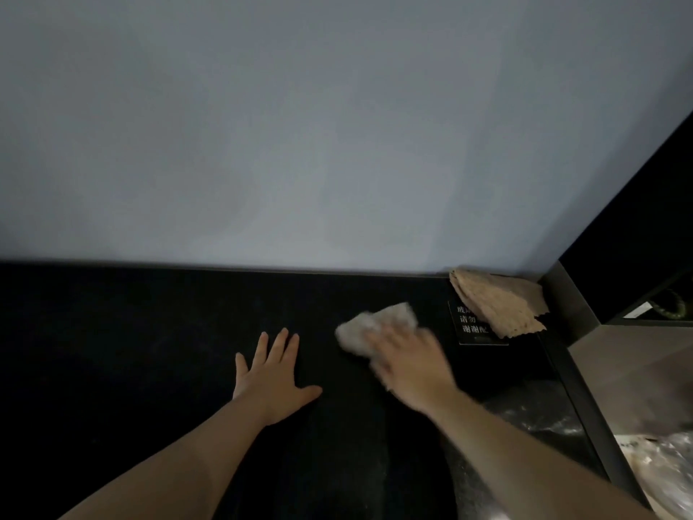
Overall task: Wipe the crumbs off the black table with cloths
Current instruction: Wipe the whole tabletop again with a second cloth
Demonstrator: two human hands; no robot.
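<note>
The left hand (275,373) lies flat, palm down, on the matt black table (131,350), fingers straight and spread, holding nothing. Just to its right, the right hand (405,360) rests on top of a crumpled pale grey cloth (371,324), which bunches out beyond the fingertips. The hand is blurred, so I cannot tell whether the fingers grip the cloth or only press it down. Beyond the right hand, in the table's corner, a folded tan woven cloth (495,302) partly covers a small black sign with white characters (468,326). Pale specks (540,418) dot the dark surface beside the right forearm. Further right, a crinkled clear plastic bag (663,467) shows, its contents unclear.
</note>
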